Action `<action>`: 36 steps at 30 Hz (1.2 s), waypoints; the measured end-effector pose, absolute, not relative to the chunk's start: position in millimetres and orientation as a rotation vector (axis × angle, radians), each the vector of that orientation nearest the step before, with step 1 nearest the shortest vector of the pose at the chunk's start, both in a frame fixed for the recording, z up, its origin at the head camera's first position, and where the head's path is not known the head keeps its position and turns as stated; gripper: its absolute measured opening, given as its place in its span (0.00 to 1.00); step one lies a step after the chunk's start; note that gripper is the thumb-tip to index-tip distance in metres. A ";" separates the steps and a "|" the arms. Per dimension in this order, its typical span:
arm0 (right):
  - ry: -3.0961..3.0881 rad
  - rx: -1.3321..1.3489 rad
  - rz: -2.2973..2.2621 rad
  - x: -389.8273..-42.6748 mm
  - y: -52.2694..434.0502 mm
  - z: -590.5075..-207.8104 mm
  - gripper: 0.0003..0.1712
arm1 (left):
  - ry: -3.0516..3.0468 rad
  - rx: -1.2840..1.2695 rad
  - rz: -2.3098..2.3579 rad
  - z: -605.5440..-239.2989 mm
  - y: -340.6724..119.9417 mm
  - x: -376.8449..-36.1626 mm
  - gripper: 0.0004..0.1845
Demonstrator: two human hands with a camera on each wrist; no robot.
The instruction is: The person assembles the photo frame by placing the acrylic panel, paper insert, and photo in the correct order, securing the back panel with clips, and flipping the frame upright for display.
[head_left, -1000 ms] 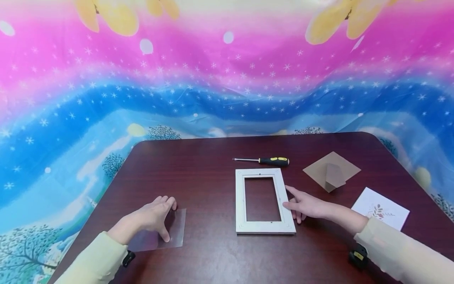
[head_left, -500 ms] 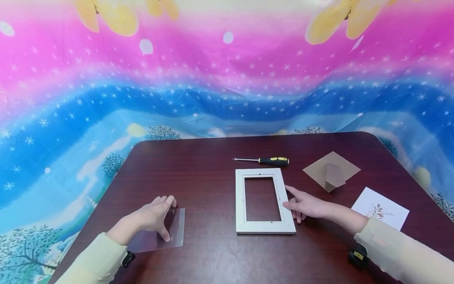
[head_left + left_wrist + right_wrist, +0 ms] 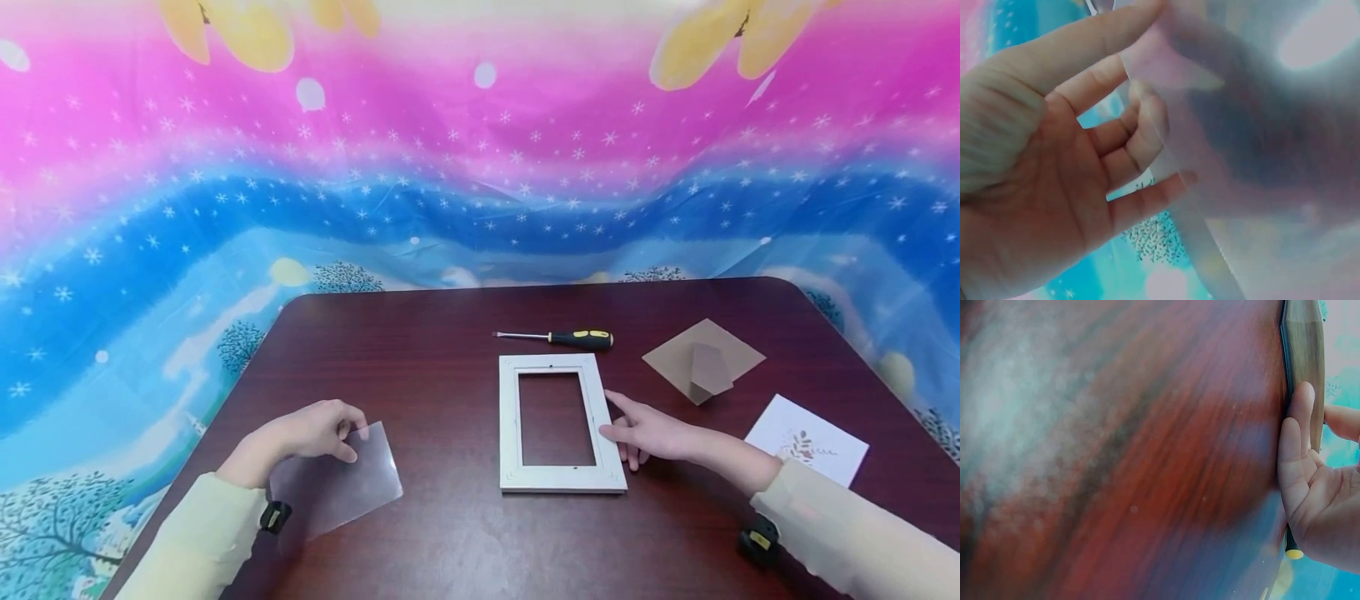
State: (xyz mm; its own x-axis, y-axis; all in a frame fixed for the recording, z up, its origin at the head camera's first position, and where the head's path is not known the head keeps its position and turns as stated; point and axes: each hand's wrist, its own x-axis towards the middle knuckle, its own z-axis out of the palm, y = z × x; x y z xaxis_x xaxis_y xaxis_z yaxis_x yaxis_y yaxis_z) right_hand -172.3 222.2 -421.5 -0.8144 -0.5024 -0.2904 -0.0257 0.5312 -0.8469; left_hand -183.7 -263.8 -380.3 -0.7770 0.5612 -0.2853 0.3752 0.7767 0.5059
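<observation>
Dark wood table [image 3: 450,533], starry pink-blue backdrop [image 3: 480,167] behind

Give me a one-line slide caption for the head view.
Left hand pinches a clear plastic sheet while right hand steadies a white rectangular picture frame on a dark wooden table.

Glossy film, painted wood, polished table

We see clear glossy plastic sheet [image 3: 341,479], a matt white wooden frame [image 3: 558,421], and smooth dark wood-grain table [image 3: 420,358].
</observation>
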 end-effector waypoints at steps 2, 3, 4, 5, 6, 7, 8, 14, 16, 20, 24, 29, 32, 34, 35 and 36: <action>2.263 -0.426 -1.239 -172.2 222.5 -421.5 0.44 | 2.497 0.741 0.665 -377.7 -266.9 -186.8 0.07; 2.264 -0.425 -1.238 -172.1 222.7 -421.4 0.44 | 2.473 0.752 0.695 -376.3 -268.2 -188.2 0.05; 2.264 -0.425 -1.239 -172.0 222.8 -421.3 0.44 | 2.456 0.773 0.711 -375.1 -269.4 -189.5 0.04; 2.264 -0.425 -1.238 -171.9 222.9 -421.2 0.44 | 2.441 0.790 0.725 -373.8 -270.4 -190.6 0.03; 2.265 -0.427 -1.238 -172.0 223.0 -421.2 0.44 | 2.431 0.793 0.735 -372.8 -271.1 -191.3 0.04; 2.267 -0.424 -1.236 -172.0 223.0 -421.2 0.44 | 2.425 0.785 0.744 -371.6 -271.7 -191.9 0.04; 2.268 -0.426 -1.235 -172.0 223.1 -421.2 0.44 | 2.421 0.770 0.755 -370.4 -271.9 -192.1 0.05; 2.271 -0.426 -1.234 -172.5 223.5 -422.3 0.44 | 2.411 0.604 0.827 -364.9 -271.2 -191.9 0.05; 2.268 -0.421 -1.239 -172.3 223.5 -422.5 0.44 | 2.413 0.599 0.858 -364.4 -271.5 -193.2 0.05; 2.257 -0.421 -1.257 -171.3 223.4 -422.7 0.44 | 2.389 0.640 0.965 -363.1 -272.1 -196.4 0.04; 2.248 -0.442 -1.276 -170.0 223.3 -423.7 0.44 | 2.354 0.653 1.100 -361.4 -270.6 -199.6 0.03; 2.248 -0.446 -1.274 -170.3 223.6 -425.3 0.44 | 2.307 0.615 1.307 -361.2 -265.1 -206.2 0.04; 2.259 -0.444 -1.261 -171.5 224.2 -425.6 0.44 | 2.293 0.590 1.419 -358.7 -259.3 -210.0 0.06; 2.267 -0.440 -1.252 -172.2 224.3 -425.4 0.44 | 2.282 0.565 1.492 -356.0 -254.5 -212.0 0.07; 2.269 -0.442 -1.250 -172.5 224.4 -425.1 0.44 | 2.276 0.548 1.530 -354.8 -251.9 -213.0 0.08; 2.270 -0.447 -1.248 -172.7 224.3 -424.7 0.44 | 2.272 0.538 1.567 -353.6 -249.1 -214.0 0.09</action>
State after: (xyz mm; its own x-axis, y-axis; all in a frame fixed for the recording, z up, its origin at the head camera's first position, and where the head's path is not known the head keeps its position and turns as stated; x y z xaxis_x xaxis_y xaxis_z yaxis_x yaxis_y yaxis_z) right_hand -172.7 224.3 -424.7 -0.8172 -0.5077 -0.2728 -0.0417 0.5241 -0.8506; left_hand -214.0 -249.1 -353.6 -0.8748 0.4815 -0.0541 0.1207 0.3246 0.9381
